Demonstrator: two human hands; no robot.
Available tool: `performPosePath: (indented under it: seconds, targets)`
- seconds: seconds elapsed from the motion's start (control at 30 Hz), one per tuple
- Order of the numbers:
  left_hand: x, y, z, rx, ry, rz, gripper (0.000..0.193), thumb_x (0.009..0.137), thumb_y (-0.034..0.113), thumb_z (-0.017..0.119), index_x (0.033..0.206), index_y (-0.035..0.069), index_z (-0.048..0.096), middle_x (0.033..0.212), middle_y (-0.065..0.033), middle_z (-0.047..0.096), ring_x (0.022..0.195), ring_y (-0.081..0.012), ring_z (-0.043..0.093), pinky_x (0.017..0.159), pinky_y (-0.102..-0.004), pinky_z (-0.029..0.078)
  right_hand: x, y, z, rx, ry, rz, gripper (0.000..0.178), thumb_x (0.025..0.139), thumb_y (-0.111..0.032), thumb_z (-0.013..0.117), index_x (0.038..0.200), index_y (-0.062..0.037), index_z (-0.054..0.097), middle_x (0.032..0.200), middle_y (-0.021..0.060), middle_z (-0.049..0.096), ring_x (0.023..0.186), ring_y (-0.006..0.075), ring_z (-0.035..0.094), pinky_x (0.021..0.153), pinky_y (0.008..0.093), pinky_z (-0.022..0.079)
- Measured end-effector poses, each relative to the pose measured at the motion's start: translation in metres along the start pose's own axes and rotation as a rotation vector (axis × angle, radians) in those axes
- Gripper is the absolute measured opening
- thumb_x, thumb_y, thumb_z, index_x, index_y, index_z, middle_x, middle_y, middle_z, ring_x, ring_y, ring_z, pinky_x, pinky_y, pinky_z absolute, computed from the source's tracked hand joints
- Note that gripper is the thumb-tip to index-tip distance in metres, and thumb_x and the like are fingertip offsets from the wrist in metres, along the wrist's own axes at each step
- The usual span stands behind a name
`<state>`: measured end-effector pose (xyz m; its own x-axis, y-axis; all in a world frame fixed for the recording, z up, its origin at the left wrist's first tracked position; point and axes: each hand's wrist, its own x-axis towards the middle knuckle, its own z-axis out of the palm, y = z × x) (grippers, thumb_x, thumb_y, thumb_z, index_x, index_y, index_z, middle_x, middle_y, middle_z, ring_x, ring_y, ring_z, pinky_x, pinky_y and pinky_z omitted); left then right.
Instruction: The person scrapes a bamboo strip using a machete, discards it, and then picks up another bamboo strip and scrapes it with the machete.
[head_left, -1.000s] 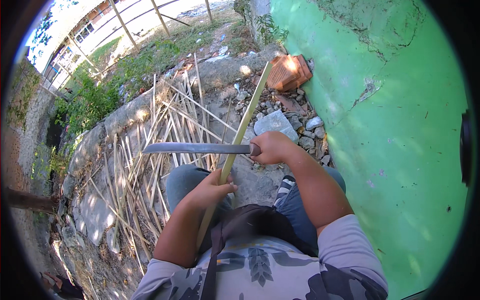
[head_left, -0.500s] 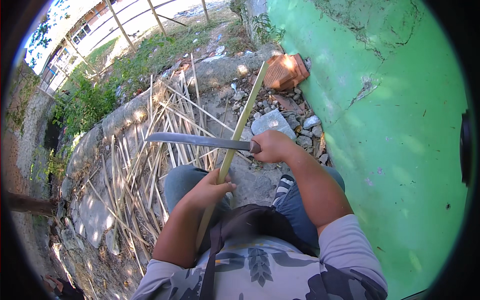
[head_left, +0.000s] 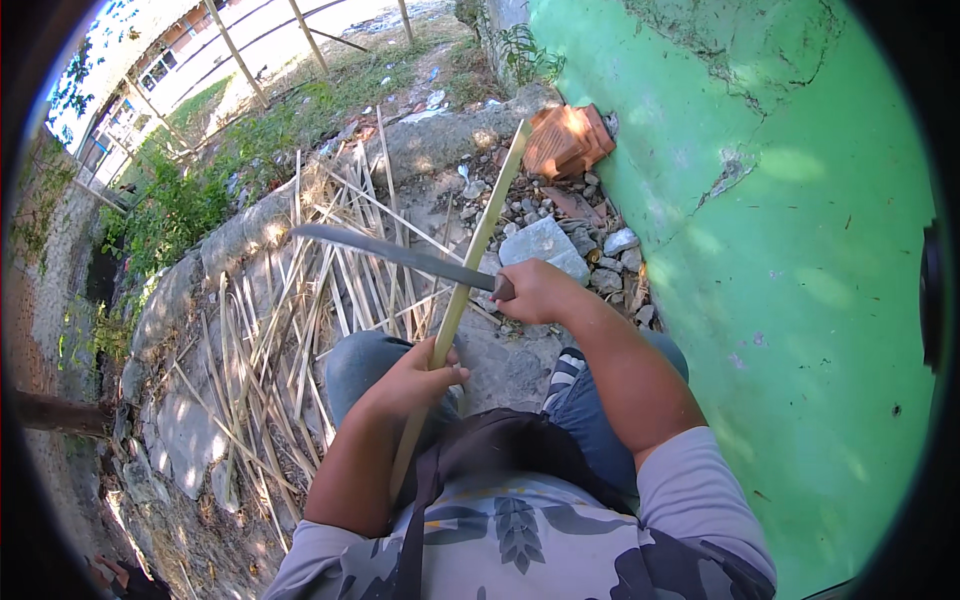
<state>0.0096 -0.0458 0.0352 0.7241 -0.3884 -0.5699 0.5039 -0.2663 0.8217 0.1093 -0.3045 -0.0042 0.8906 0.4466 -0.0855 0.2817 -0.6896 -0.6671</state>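
you seem to be at the shaving or trimming step: the fingers of your left hand are wrapped around the pale strip, which slants up in front of you, while your right hand grips the long knife across it above them. the next stroke likely calls for a steady hold and a blade angled away from your left fingers. your fist covers most of the handle, the strip's lower end is lost near the black strap, and you cannot tell whether the edge bites.
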Motion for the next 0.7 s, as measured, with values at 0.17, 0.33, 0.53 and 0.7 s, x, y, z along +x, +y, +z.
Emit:
performPosePath:
  seconds: [0.17,0.33,0.53,0.7]
  targets:
    - [-0.002,-0.003,0.000,0.013,0.037,0.005,0.037,0.088,0.022,0.076,0.112,0.010,0.050,0.076,0.0033,0.049,0.059,-0.0067,0.045,0.052,-0.0245,0.037,-0.001,-0.038,-0.014,-0.264,-0.143,-0.025,0.021,0.077,-0.026,0.075,0.092,-0.0118,0.071,0.089,0.0125,0.073,0.088,0.0324,0.071,0.078,0.0431,0.055]
    - [-0.004,0.005,0.004,0.046,0.034,-0.016,0.043,0.086,0.027,0.078,0.116,0.006,0.054,0.088,-0.0005,0.054,0.074,-0.0101,0.052,0.064,-0.0282,0.043,0.004,-0.001,-0.020,-0.084,-0.127,0.100,0.025,0.076,-0.026,0.074,0.097,-0.0132,0.073,0.096,0.0125,0.074,0.093,0.0328,0.071,0.082,0.0431,0.055]
    - [-0.004,0.002,0.002,0.024,0.027,-0.016,0.042,0.086,0.027,0.078,0.115,0.008,0.054,0.088,0.0006,0.054,0.072,-0.0096,0.052,0.063,-0.0274,0.042,0.003,0.006,-0.023,0.058,0.041,0.164,0.027,0.075,-0.024,0.073,0.098,-0.0107,0.074,0.096,0.0153,0.074,0.092,0.0341,0.071,0.082,0.0414,0.055]
    - [-0.003,0.003,0.003,0.019,0.025,-0.020,0.040,0.087,0.025,0.078,0.113,0.009,0.052,0.083,0.0011,0.052,0.066,-0.0089,0.049,0.058,-0.0268,0.040,0.000,-0.017,-0.009,-0.070,-0.131,-0.012,0.026,0.073,-0.025,0.072,0.095,-0.0108,0.073,0.093,0.0140,0.074,0.091,0.0344,0.071,0.081,0.0434,0.056]
